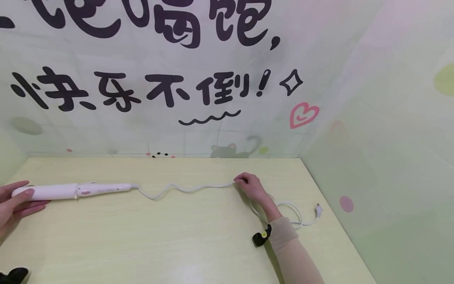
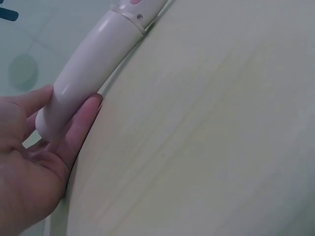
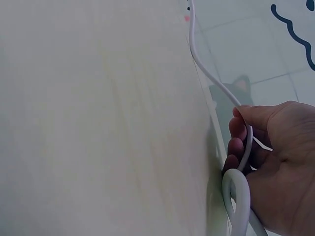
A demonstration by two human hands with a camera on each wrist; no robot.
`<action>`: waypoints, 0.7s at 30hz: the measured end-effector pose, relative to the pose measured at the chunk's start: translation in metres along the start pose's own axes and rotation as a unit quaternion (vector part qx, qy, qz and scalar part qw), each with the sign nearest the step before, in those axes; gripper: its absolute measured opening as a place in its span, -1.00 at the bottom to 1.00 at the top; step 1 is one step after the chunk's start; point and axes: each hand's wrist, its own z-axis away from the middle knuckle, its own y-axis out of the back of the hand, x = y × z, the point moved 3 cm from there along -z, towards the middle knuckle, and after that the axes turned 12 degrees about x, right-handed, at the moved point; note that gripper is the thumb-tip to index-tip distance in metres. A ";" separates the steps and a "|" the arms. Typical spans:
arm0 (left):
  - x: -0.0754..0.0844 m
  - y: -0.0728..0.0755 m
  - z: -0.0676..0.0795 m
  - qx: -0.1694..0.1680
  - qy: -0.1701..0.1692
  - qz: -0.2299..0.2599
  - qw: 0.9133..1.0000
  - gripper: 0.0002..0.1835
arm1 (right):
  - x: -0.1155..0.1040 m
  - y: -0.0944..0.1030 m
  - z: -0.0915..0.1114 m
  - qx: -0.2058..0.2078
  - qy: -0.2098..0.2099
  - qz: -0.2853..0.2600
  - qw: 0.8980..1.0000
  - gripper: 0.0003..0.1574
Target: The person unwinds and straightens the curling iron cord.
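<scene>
A white hair iron (image 1: pixel 53 192) lies lengthwise at the left of the table, its thick rounded end to the left and its slimmer handle to the right. My left hand (image 1: pixel 15 203) grips the thick end, thumb on one side and fingers on the other, as the left wrist view also shows. From the handle a white power cord (image 1: pixel 188 191) runs in loose waves to the right. My right hand (image 1: pixel 252 187) pinches this cord (image 3: pixel 221 88) between thumb and fingers. Beyond that hand the cord curls in loops, partly hidden by the forearm, and ends in a plug (image 1: pixel 318 211).
The pale wood-look table (image 1: pixel 170 240) meets a back wall (image 1: pixel 149 134) with printed dark lettering and a right wall (image 1: pixel 390 177). A black wrist strap mount (image 1: pixel 260 236) sits at the right wrist. Another black piece (image 1: pixel 15 275) shows at the lower left.
</scene>
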 end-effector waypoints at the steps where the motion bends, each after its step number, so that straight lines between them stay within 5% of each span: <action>1: 0.000 0.000 0.000 -0.002 -0.006 -0.011 1.000 -0.66 | -0.001 -0.001 0.000 -0.001 0.002 0.003 1.000 -0.82; 8: 0.002 0.002 -0.001 0.002 -0.041 -0.107 0.993 -0.64 | -0.001 -0.009 0.000 -0.009 0.002 0.006 1.000 -0.83; 11: 0.001 0.004 -0.003 0.019 -0.057 -0.170 0.984 -0.56 | -0.001 -0.012 -0.001 -0.009 0.011 0.013 1.000 -0.83; 15: 0.002 0.002 -0.005 0.017 -0.061 -0.167 0.984 -0.66 | -0.006 -0.013 0.000 -0.011 0.023 0.028 0.999 -0.83; 19: 0.004 -0.002 -0.006 -0.020 -0.039 -0.083 0.996 -0.69 | -0.013 -0.012 0.003 -0.025 0.024 0.034 0.999 -0.84; 21: 0.004 -0.001 -0.007 -0.017 -0.044 -0.103 0.994 -0.65 | -0.016 -0.010 0.005 -0.035 0.019 0.038 0.998 -0.82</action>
